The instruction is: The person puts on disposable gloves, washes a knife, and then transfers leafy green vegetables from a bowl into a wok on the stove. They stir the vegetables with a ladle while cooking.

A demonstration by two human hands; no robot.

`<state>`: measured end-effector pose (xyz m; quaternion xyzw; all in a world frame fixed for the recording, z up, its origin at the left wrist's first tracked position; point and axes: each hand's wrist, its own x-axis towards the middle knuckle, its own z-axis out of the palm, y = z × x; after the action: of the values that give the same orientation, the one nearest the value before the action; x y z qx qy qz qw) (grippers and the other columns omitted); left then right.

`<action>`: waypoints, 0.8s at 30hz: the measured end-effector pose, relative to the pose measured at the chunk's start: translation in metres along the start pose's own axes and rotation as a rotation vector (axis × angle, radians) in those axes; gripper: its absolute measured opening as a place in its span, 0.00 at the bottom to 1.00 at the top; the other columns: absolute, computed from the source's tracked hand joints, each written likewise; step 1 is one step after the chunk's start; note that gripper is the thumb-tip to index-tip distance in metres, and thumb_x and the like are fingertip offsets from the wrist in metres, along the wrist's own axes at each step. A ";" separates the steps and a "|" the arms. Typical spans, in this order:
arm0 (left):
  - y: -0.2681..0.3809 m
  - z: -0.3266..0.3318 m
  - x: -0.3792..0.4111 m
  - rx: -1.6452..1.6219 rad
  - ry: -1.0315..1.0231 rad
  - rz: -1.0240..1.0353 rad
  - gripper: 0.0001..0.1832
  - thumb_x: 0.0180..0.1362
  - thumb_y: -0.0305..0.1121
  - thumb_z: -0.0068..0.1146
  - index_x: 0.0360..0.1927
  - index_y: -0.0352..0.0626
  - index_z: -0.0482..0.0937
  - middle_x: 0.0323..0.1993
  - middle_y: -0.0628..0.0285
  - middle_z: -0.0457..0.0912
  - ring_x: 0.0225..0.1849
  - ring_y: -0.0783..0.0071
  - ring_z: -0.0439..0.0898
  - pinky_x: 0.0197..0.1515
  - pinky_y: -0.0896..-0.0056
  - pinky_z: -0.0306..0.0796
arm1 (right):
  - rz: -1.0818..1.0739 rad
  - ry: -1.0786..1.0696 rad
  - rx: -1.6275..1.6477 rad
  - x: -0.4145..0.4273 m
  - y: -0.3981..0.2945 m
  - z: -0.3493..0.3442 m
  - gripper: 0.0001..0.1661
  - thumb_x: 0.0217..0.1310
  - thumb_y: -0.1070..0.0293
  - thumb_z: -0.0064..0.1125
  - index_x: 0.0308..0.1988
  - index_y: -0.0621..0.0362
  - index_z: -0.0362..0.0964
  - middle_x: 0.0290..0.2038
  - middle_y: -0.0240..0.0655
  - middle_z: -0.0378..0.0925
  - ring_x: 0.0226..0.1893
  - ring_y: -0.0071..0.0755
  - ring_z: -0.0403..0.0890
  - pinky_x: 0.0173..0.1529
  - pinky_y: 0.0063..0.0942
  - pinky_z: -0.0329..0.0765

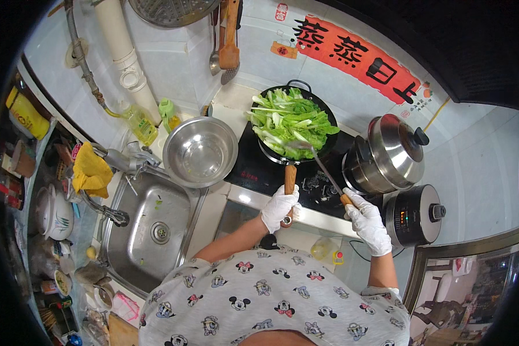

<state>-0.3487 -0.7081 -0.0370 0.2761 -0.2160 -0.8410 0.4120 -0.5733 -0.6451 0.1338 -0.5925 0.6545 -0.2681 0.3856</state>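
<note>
My left hand [280,208], in a white glove, is closed around the wooden handle [290,179] of a black wok [332,145] on the cooktop. Green leafy vegetables [294,116] are heaped in the wok, some hanging over its left rim. My right hand [366,220], also gloved in white, grips the wooden-ended handle of a metal spatula [327,173]. The head of that utensil lies against the leaves at the wok's near side and is blurred.
Right of the wok stand a lidded steel steamer pot [376,160] and an electric cooker [414,216]. A steel basin [200,151] is at the left, beside a sink [155,207] with a faucet [127,160]. Soap bottles [142,127] stand behind. A black range hood [467,52] overhangs the right.
</note>
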 end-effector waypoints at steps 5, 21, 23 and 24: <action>-0.005 0.005 0.002 -0.021 0.051 0.001 0.13 0.71 0.32 0.55 0.56 0.49 0.71 0.30 0.69 0.74 0.24 0.75 0.79 0.24 0.69 0.74 | -0.062 0.015 -0.409 0.032 0.032 0.018 0.28 0.72 0.72 0.54 0.69 0.58 0.66 0.37 0.33 0.82 0.32 0.19 0.71 0.41 0.21 0.75; -0.004 0.003 0.006 0.057 0.084 0.042 0.12 0.71 0.34 0.56 0.55 0.46 0.74 0.31 0.72 0.74 0.27 0.79 0.78 0.28 0.73 0.76 | -0.184 0.143 -0.400 0.076 0.056 0.064 0.27 0.73 0.60 0.52 0.68 0.48 0.67 0.37 0.57 0.81 0.38 0.61 0.83 0.43 0.46 0.79; -0.004 0.001 0.004 0.055 0.066 0.025 0.12 0.70 0.34 0.56 0.55 0.45 0.73 0.32 0.72 0.74 0.27 0.80 0.78 0.28 0.72 0.76 | -0.066 0.098 -0.183 0.069 0.053 0.059 0.28 0.72 0.64 0.56 0.68 0.54 0.67 0.33 0.42 0.82 0.29 0.37 0.80 0.38 0.31 0.77; -0.002 0.001 0.003 0.051 0.057 0.021 0.12 0.70 0.34 0.56 0.55 0.45 0.73 0.32 0.71 0.74 0.27 0.80 0.77 0.29 0.72 0.76 | 0.005 0.061 -0.054 0.061 0.043 0.054 0.28 0.71 0.65 0.57 0.68 0.55 0.67 0.33 0.36 0.81 0.28 0.30 0.77 0.36 0.27 0.75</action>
<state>-0.3527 -0.7094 -0.0382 0.3079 -0.2283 -0.8227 0.4198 -0.5534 -0.6930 0.0576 -0.5927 0.6744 -0.2674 0.3498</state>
